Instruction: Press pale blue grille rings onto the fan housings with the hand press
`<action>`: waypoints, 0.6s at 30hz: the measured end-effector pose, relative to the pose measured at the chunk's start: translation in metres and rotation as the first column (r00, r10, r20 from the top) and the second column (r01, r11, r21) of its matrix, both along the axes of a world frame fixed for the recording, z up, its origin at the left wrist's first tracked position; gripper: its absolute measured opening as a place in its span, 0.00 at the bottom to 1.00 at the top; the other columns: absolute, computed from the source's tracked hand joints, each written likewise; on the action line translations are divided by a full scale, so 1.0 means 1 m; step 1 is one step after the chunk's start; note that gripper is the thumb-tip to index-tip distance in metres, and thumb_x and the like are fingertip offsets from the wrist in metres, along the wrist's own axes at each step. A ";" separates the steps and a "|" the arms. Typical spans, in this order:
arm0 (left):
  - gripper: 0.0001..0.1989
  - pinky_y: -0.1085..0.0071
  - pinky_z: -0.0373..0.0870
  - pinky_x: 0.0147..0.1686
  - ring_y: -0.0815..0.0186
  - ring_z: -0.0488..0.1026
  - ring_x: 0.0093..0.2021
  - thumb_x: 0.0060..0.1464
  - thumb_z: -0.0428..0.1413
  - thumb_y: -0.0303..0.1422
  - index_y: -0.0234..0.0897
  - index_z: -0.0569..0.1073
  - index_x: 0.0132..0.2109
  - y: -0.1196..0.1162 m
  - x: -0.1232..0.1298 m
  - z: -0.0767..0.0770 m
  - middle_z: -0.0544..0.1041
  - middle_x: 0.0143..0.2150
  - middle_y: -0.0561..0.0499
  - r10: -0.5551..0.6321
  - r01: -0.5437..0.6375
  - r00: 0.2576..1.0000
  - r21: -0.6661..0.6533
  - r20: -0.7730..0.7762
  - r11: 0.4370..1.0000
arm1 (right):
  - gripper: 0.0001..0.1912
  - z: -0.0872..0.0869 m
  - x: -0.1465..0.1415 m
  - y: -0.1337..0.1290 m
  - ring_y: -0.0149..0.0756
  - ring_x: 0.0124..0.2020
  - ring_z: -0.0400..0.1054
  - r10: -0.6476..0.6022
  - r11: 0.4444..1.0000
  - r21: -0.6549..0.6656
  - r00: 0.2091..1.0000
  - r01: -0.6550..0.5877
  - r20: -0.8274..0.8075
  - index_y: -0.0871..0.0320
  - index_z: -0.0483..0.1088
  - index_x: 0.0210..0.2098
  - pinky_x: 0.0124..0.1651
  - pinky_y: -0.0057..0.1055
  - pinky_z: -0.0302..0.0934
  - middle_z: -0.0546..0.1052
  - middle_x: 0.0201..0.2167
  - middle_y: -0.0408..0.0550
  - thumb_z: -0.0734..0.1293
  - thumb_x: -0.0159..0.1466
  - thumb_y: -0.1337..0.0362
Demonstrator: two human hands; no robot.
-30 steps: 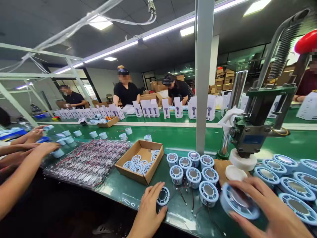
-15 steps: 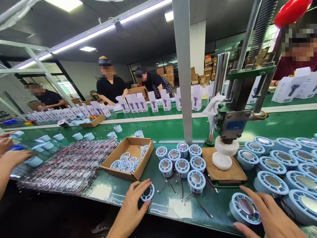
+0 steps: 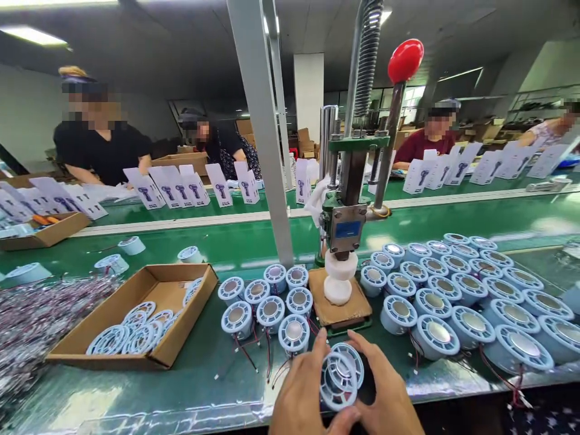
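Note:
My left hand [image 3: 296,393] is closed on a thin light-blue slotted ring [image 3: 339,403], tilted upright. My right hand [image 3: 389,393] grips a round light-blue housing [image 3: 359,365] with a metal disc in its middle. The ring overlaps the front of the housing; whether they touch I cannot tell. Both hands are together at the table's near edge, just before a hand press [image 3: 348,226]. Under its ram, a white upper pad [image 3: 341,266] sits above a white lower pad [image 3: 338,291] on a cardboard-covered base [image 3: 319,296].
Left of the press stand several wired housings [image 3: 270,311], then a cardboard box [image 3: 181,335] with loose rings [image 3: 136,332]. Many more housings [image 3: 437,329] fill the right side. A wire bundle [image 3: 40,326] lies far left. A post [image 3: 267,139] rises behind; people work beyond white cartons [image 3: 185,184].
My hands have come together, bringing the ring up from the table on the left and the housing in from the right. The view has turned to the right.

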State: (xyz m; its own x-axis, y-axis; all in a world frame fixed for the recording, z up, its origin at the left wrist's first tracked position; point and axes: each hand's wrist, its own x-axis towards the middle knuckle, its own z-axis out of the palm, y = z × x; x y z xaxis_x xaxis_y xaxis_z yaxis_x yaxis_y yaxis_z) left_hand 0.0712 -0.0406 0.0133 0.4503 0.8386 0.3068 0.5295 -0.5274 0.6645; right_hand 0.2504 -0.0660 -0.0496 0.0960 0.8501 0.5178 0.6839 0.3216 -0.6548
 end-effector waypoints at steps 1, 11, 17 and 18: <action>0.47 0.64 0.73 0.55 0.56 0.73 0.56 0.43 0.64 0.28 0.48 0.55 0.69 0.005 0.012 0.000 0.76 0.57 0.50 -0.022 0.022 0.999 0.000 -0.027 1.000 | 0.34 -0.005 -0.003 0.001 0.38 0.51 0.71 -0.024 0.999 0.047 0.999 0.026 -0.031 0.57 0.55 0.63 0.51 0.31 0.70 0.73 0.51 0.52 0.60 0.58 0.69; 0.46 0.61 0.68 0.58 0.55 0.72 0.56 0.35 0.54 0.22 0.43 0.61 0.66 0.014 0.032 -0.010 0.76 0.56 0.49 0.142 -0.135 0.990 -0.182 0.025 0.974 | 0.31 -0.019 -0.017 0.008 0.39 0.44 0.72 -0.114 0.975 0.174 0.983 0.138 -0.140 0.57 0.55 0.64 0.44 0.31 0.69 0.74 0.46 0.51 0.62 0.62 0.63; 0.41 0.66 0.66 0.59 0.58 0.70 0.59 0.38 0.56 0.25 0.44 0.64 0.64 0.013 0.028 -0.001 0.76 0.57 0.52 0.113 -0.086 0.988 -0.238 0.101 0.967 | 0.26 -0.021 -0.022 0.009 0.38 0.42 0.72 -0.113 0.967 0.206 0.978 0.149 -0.177 0.55 0.55 0.65 0.41 0.30 0.67 0.74 0.43 0.52 0.56 0.70 0.55; 0.39 0.65 0.66 0.59 0.58 0.70 0.59 0.40 0.56 0.26 0.44 0.65 0.63 0.013 0.028 -0.004 0.76 0.57 0.51 0.104 -0.078 0.988 -0.214 0.117 0.974 | 0.27 -0.020 -0.023 0.009 0.39 0.42 0.72 -0.131 0.964 0.208 0.976 0.166 -0.171 0.55 0.54 0.66 0.41 0.30 0.67 0.74 0.43 0.52 0.57 0.70 0.55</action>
State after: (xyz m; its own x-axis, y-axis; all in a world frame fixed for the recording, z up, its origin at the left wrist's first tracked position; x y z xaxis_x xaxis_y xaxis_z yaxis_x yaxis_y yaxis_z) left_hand 0.0993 -0.0280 0.0090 0.3378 0.9256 0.1711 0.4735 -0.3242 0.8190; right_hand 0.2276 -0.0568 -0.0696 0.3062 0.6870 0.6590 0.6311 0.3718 -0.6808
